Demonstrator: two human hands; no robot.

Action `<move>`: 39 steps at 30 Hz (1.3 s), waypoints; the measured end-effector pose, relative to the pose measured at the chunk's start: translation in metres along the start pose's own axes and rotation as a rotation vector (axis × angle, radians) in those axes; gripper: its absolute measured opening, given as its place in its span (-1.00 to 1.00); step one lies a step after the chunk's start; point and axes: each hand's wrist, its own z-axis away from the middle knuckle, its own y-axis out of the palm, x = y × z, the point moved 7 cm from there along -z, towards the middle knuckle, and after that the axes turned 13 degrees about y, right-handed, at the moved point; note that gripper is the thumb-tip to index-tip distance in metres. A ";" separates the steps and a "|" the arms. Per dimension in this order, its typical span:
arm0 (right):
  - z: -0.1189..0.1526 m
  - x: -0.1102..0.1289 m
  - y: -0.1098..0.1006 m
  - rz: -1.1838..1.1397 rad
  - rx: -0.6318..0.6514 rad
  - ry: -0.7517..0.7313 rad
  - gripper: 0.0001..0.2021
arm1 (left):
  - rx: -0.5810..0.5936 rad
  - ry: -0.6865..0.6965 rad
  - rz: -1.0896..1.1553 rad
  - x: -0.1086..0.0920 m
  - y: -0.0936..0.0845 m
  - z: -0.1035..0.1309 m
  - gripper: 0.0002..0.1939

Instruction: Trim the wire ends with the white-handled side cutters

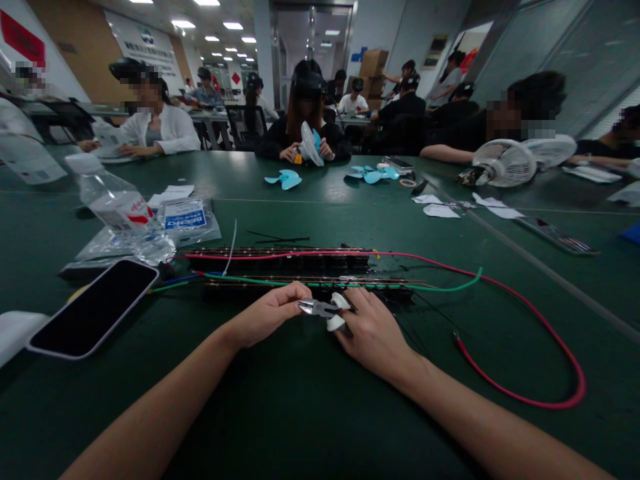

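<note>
My right hand [376, 328] grips a pair of diagonal cutters [317, 307] by its white handles, the metal jaws pointing left. At the jaws' tip, my left hand [274, 311] is closed in a pinch; what its fingers hold is hidden. Just beyond both hands lie two long black strips [280, 263] with thin metal wires along them. A red cable [425, 260] runs over the far strip and loops round to the right. Along the near strip stretches a green wire [453, 288]. A white cable tie [231, 248] sticks up from the strips on the left.
To the left are a phone [95, 308], a plastic bottle [123, 207] and clear plastic bags [187, 223]. Blue fan blades [284, 179], paper scraps [440, 208] and a fan [505, 163] lie farther off. Several people sit around the table; one across holds a small fan [310, 143].
</note>
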 end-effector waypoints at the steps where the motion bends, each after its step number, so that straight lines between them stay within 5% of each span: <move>1: 0.000 0.000 0.001 -0.001 0.002 -0.002 -0.88 | -0.002 0.007 0.007 0.000 0.000 0.000 -0.90; 39: 0.001 -0.003 -0.002 0.009 0.035 0.086 -0.91 | -0.053 0.040 -0.033 0.003 -0.003 0.000 -0.86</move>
